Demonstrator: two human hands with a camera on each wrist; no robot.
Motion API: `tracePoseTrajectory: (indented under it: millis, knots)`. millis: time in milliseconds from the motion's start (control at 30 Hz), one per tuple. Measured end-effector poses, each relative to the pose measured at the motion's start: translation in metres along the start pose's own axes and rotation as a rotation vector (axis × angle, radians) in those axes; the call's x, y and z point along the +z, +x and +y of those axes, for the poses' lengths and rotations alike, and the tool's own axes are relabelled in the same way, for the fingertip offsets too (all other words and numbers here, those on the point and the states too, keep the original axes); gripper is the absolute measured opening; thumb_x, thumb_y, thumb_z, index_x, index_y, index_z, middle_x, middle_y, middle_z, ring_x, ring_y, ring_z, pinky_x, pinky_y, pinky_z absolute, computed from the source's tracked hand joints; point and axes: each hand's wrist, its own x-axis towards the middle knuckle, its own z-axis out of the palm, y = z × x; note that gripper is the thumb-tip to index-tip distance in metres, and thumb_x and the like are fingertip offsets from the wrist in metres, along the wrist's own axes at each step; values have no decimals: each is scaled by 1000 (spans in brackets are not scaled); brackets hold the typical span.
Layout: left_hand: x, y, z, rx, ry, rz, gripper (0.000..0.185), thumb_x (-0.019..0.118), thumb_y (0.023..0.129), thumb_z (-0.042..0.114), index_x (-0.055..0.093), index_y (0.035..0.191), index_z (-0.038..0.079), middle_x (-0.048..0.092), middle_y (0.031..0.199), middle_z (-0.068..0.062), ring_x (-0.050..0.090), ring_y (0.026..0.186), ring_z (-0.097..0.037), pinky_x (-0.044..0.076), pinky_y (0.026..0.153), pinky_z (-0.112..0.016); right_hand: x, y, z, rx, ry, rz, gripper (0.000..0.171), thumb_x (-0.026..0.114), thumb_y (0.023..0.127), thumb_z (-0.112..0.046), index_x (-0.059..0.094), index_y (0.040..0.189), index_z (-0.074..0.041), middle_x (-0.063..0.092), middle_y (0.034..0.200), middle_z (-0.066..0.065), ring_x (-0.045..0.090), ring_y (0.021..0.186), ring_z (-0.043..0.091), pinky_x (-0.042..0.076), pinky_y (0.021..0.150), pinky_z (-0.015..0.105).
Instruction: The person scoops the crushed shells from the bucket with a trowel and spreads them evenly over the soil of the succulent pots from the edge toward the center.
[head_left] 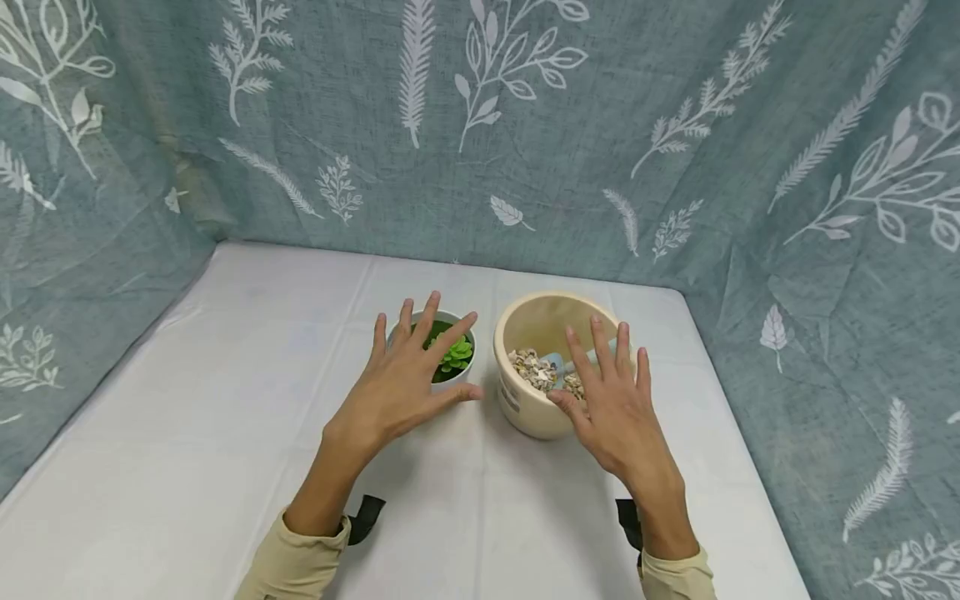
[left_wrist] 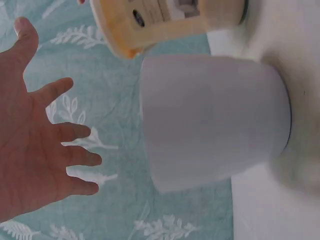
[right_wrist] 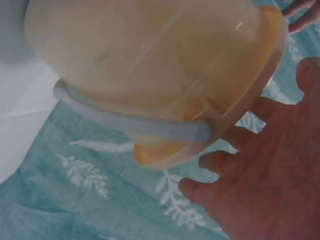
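Observation:
My left hand (head_left: 405, 379) is spread, palm down, above a small white pot (left_wrist: 215, 120) that has a bright green plant (head_left: 456, 354) in it. In the left wrist view, a gap shows between its fingers and the pot. To the right stands a cream bucket (head_left: 536, 417) containing shell-like or pebble-like bits (head_left: 532, 369) and a pale blue tool (head_left: 553, 360), partly hidden. Over the bucket's near right side my right hand (head_left: 615, 408) spreads its fingers and holds nothing. A grey handle (right_wrist: 135, 126) hangs along the bucket's side in the right wrist view.
A white cloth (head_left: 247, 400) covers the table. Blue-green curtains (head_left: 450, 192) with white leaf prints hang behind it and on both sides. Dark straps (head_left: 366, 518) are on the wrists by the beige sleeves (head_left: 296, 560).

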Motion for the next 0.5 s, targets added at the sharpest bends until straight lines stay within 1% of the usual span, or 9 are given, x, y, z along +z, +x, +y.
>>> tracePoseTrajectory:
  millis: [67, 133, 200, 267, 333, 400, 500]
  knots:
    - [6, 6, 4, 16, -21, -11, 94, 62, 89, 75, 17, 166, 45, -1, 178, -16, 0, 163, -46, -1, 129, -72, -2, 1, 6, 10, 10, -2, 76, 57, 105, -48, 26, 168, -19, 14, 176, 21, 2, 162, 52, 8, 128, 73]
    - [12, 11, 9, 41, -39, -25, 95, 62, 90, 75, 18, 167, 43, 1, 177, -19, 2, 164, -45, 0, 129, -71, -6, 3, 13, 7, 1, 14, 70, 58, 106, -43, 34, 165, -15, 24, 173, 24, 12, 160, 55, 15, 126, 73]
    - [17, 17, 16, 79, -52, -22, 96, 65, 90, 72, 22, 168, 37, 5, 176, -23, 7, 164, -43, 3, 130, -71, -10, 8, 21, -17, -16, 44, 62, 60, 106, -38, 44, 159, -11, 34, 167, 26, 22, 157, 56, 23, 124, 72]
    - [21, 23, 22, 119, -50, -14, 96, 67, 91, 69, 27, 168, 28, 10, 175, -24, 13, 164, -41, 7, 130, -69, -12, 15, 30, -61, -43, 78, 53, 62, 106, -31, 52, 152, -7, 45, 161, 28, 33, 152, 57, 31, 120, 72]
    - [26, 29, 29, 166, -41, 0, 94, 68, 92, 65, 33, 166, 19, 17, 173, -26, 21, 163, -40, 11, 131, -68, -15, 23, 39, -113, -61, 105, 48, 68, 102, -24, 59, 145, -4, 53, 153, 28, 42, 147, 55, 38, 117, 70]
    - [30, 34, 34, 210, -30, 3, 89, 68, 94, 61, 41, 162, 11, 22, 172, -27, 26, 161, -40, 14, 131, -65, -16, 33, 45, -165, -85, 99, 45, 75, 97, -19, 65, 137, -2, 61, 145, 26, 52, 141, 51, 44, 113, 67]
    - [37, 39, 38, 252, -18, -4, 81, 68, 96, 57, 51, 154, 4, 29, 169, -27, 31, 159, -41, 17, 133, -60, -18, 47, 49, -230, -162, 19, 42, 86, 87, -18, 73, 125, -4, 71, 129, 17, 61, 127, 43, 51, 103, 59]
